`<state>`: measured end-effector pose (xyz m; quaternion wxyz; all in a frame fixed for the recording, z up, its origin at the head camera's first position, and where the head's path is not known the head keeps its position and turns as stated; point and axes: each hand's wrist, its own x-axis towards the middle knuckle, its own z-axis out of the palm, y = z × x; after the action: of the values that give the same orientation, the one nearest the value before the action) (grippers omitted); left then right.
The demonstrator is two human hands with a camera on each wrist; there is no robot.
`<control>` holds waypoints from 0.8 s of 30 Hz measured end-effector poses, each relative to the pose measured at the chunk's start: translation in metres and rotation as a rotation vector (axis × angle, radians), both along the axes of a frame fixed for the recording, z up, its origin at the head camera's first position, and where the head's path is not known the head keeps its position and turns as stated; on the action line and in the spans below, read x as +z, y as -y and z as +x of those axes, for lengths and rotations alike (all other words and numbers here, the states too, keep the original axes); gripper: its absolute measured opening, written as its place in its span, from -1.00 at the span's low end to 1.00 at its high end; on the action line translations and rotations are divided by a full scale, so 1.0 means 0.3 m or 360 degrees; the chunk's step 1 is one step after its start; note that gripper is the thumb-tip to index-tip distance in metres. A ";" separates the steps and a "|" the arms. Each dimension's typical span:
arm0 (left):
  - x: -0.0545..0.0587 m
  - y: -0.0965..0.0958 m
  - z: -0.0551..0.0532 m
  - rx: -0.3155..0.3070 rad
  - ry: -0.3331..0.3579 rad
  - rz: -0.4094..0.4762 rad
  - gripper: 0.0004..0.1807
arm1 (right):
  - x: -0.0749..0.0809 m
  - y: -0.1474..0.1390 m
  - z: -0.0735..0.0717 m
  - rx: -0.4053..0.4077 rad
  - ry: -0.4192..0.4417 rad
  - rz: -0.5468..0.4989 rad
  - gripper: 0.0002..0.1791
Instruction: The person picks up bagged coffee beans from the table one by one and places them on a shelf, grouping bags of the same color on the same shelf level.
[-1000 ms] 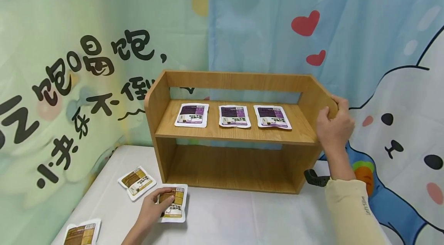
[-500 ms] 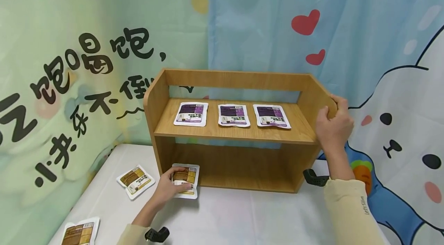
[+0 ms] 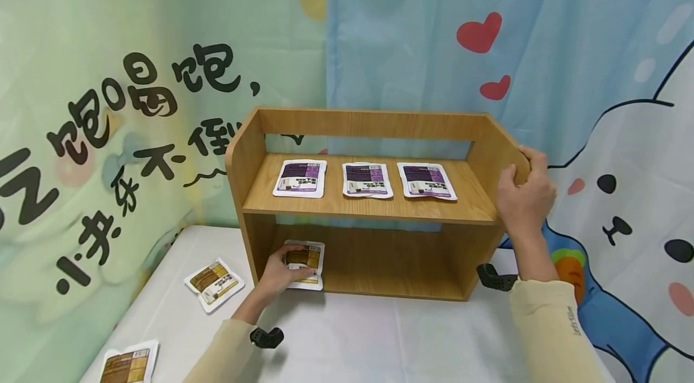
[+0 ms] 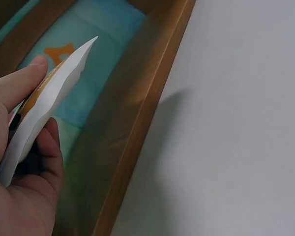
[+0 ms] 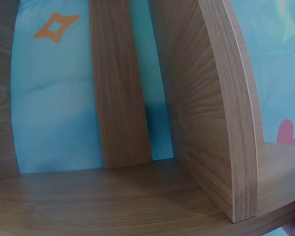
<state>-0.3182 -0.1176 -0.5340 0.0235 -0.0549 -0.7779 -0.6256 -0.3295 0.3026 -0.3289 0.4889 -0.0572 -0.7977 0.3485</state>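
My left hand [image 3: 282, 273] pinches a brown-and-white foil pouch [image 3: 306, 258] between thumb and fingers. It is at the left front of the lower compartment of a small wooden shelf [image 3: 374, 124]. In the left wrist view the pouch [image 4: 54, 93] appears edge-on and tilted, above the bottom board and apart from it. My right hand [image 3: 527, 197] grips the upper front edge of the shelf's right side panel. The right wrist view shows mostly the shelf's boards [image 5: 206, 113], with just a bit of skin at the lower right corner.
Three purple-and-white pouches [image 3: 367, 180] lie in a row on the upper board. Left of the shelf, two more brown pouches lie on the white table, one near the shelf [image 3: 214, 285], the other pouch [image 3: 129, 364] cut off by the frame. Printed curtains hang behind.
My left hand has carried the brown pouch from the table in front of the shelf up and rightward into the lower compartment's opening. The right hand has kept its grip on the side panel.
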 end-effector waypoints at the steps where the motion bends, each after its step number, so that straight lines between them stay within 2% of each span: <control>1: 0.001 -0.005 -0.007 0.0007 0.0001 -0.0013 -0.34 | -0.002 0.001 0.001 -0.0001 0.0011 -0.0006 -0.58; 4: 0.001 -0.016 -0.038 0.0015 -0.0001 -0.0034 -0.33 | -0.003 0.002 0.002 -0.0002 0.0038 -0.0013 -0.57; 13: -0.012 -0.042 -0.132 -0.0101 0.0065 0.0090 -0.38 | -0.003 -0.016 -0.001 0.0030 0.0027 -0.0003 -0.59; 15: -0.013 -0.042 -0.145 -0.0114 0.0064 0.0095 -0.39 | -0.005 -0.016 -0.003 0.0037 0.0021 -0.0004 -0.58; 22: -0.028 -0.034 -0.181 -0.0069 0.0124 0.0050 -0.38 | -0.002 -0.008 -0.007 0.0055 0.0021 0.0000 -0.57; 24: -0.034 -0.033 -0.189 -0.0064 0.0110 0.0045 -0.38 | -0.002 -0.006 -0.007 0.0050 0.0022 0.0001 -0.58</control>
<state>-0.3749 -0.1078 -0.5441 -0.0152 -0.0484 -0.7680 -0.6385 -0.3314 0.3042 -0.3295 0.4779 -0.0469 -0.8019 0.3554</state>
